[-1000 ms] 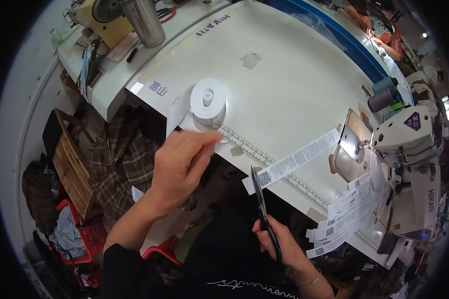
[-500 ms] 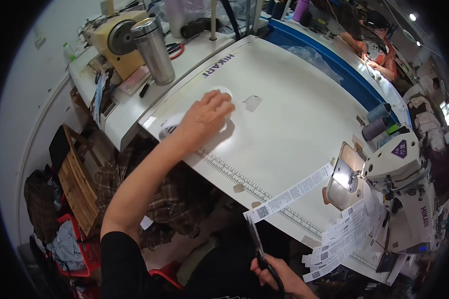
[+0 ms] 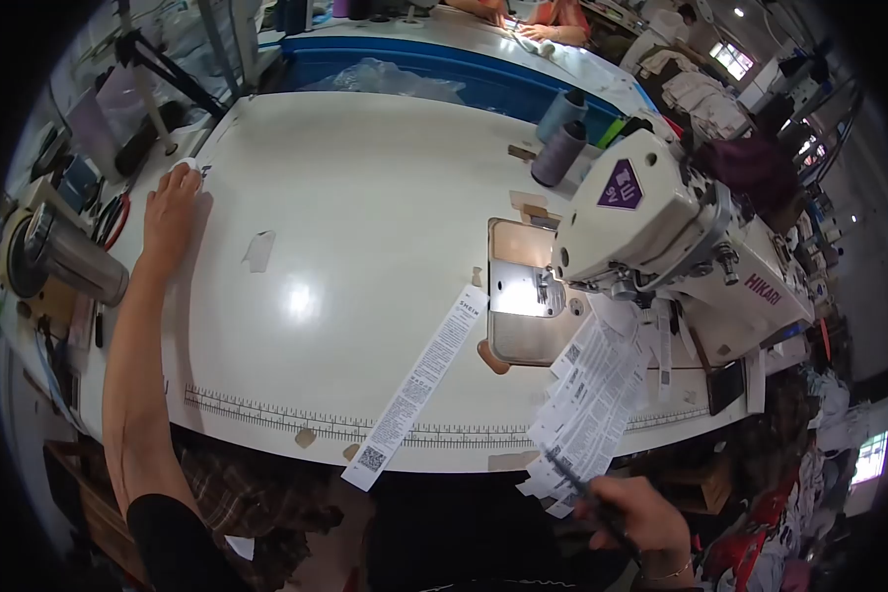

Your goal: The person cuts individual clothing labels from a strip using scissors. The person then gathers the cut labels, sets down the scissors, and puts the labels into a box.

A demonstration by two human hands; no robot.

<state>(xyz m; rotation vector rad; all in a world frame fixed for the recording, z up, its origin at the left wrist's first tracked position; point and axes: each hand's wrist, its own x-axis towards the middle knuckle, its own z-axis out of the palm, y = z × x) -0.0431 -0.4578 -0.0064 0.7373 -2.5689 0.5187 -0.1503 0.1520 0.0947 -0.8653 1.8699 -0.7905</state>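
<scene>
My left hand [image 3: 173,209] reaches to the far left part of the white sewing table [image 3: 355,197], its fingers curled over a white rounded thing [image 3: 191,165] that they mostly hide. My right hand [image 3: 641,515], low at the table's front edge, holds dark scissors [image 3: 574,481], their blades pointing up and left toward a fanned pile of printed labels [image 3: 587,400]. A long printed label strip [image 3: 419,390] with a square code lies slanted on the table, its lower end over the front edge.
A sewing machine [image 3: 651,212] stands at the right, beside its metal plate [image 3: 523,340]. Behind it are thread cones [image 3: 559,153]. A steel flask [image 3: 74,257] is at the left. A blue trough [image 3: 311,61] runs along the back, where another person's hands [image 3: 553,35] work.
My view has turned to the right. My left hand has moved farther across the table with the white thing under its fingers. My right hand still has the scissors, now nearer the label pile.
</scene>
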